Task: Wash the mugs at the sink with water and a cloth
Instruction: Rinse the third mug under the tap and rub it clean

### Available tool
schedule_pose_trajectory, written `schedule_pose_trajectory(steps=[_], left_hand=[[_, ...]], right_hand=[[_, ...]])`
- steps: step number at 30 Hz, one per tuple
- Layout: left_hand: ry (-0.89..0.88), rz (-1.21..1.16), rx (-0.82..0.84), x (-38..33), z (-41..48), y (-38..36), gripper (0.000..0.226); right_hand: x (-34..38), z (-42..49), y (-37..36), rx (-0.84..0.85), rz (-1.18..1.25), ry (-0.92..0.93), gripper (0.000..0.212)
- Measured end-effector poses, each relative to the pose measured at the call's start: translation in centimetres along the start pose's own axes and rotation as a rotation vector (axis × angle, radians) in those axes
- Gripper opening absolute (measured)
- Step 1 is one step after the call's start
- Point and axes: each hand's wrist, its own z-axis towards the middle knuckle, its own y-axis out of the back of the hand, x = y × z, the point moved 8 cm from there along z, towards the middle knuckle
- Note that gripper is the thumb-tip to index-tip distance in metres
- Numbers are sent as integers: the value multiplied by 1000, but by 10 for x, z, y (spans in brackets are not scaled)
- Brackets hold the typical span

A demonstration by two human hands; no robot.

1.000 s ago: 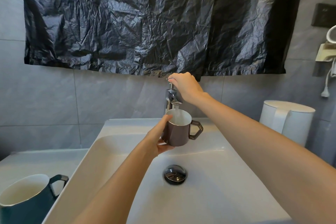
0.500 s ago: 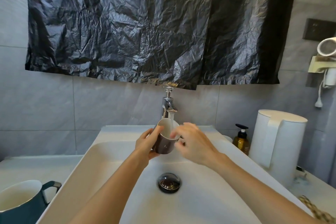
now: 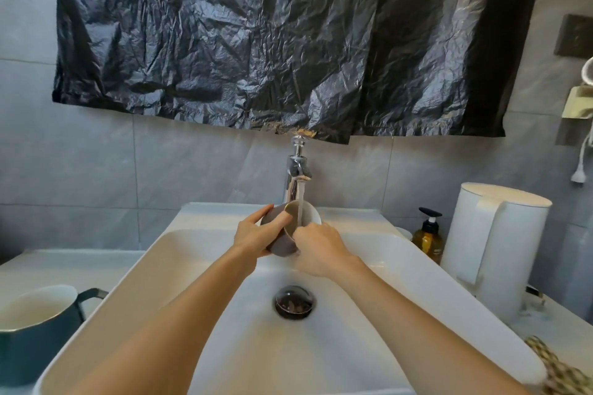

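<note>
My left hand wraps the body of the brown mug, thumb lying across it near the rim. The mug is tilted, mouth up and toward the wall, under the water running from the tap, above the back of the sink. My right hand is curled against the mug's lower near edge. It grips there, though I cannot tell whether the fingers hook the handle or pinch the rim, since the back of the hand hides them.

I judge the mug to be glazed ceramic: stiff, fairly heavy for its size, slick once wet, and likely to chip if it knocks the tap or drops into the basin. The body grip with the handle as a 2nd hold seems safest.

The green mug stands upright on the bench left of the sink, so 1 of the 2 mugs is not yet under water. I see no cloth.
</note>
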Motion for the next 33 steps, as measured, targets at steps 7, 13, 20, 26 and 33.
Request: schedule_pose_trajectory(steps=[7, 13, 20, 26, 33], left_hand=[[-15, 54, -3, -2, 0, 2, 58], [-27, 79, -3, -1, 4, 7, 47], [18, -41, 93, 2, 1, -3, 62], [-44, -37, 51, -1, 2, 4, 57], [-55, 35, 55, -3, -1, -1, 55]], right_hand=[[5, -5, -7, 27, -125, 56, 22], [7, -3, -19, 105, 318, 25, 6], [20, -2, 3, -58, 115, 34, 27], [18, -7, -6, 41, 494, 41, 22], [14, -1, -14, 49, 184, 98, 14]])
